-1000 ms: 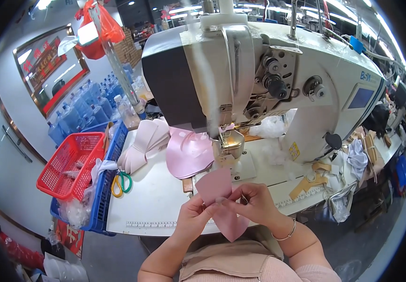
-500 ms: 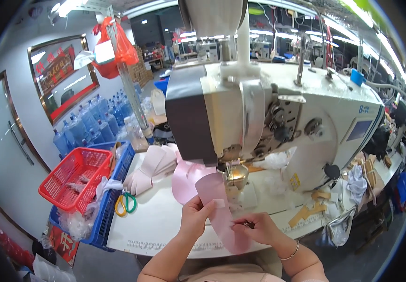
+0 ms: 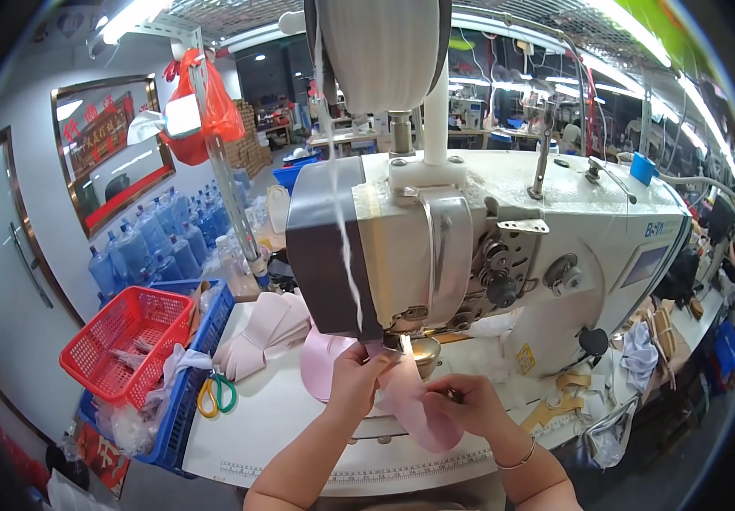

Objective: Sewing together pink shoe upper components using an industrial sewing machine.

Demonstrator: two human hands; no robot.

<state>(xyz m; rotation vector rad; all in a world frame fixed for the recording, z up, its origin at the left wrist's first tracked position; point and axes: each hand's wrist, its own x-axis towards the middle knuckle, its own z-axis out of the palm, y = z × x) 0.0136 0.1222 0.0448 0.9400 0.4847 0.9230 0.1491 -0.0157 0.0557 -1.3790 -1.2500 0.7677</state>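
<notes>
Pink piece pinched between both hands, its top end hidden

The upper end of the pink piece [image 3: 423,415] is hard to make out: the fingers of the left hand [image 3: 354,381] and the head of the sewing machine [image 3: 410,255] crowd over it, so whether it lies under the needle cannot be told. The spool [image 3: 376,55], far above the hands, is cut off by the upper edge. Both forearms run out of view below. A small dark thing at the right hand [image 3: 471,404] is too small to identify.

The pink piece lies between the hands, curving down from the left fingertips to a rounded lower end below the right fingertips. The left hand is closed in a pinch on its upper part; the right hand pinches its right edge.

Just left of the left hand, partly covered by it, lie pink sheets [image 3: 319,370]. Farther left on the counter [image 3: 286,430] are pale pieces [image 3: 265,332], then scissors [image 3: 224,394]. A bracelet [image 3: 520,461] circles the wrist behind the right hand.
</notes>
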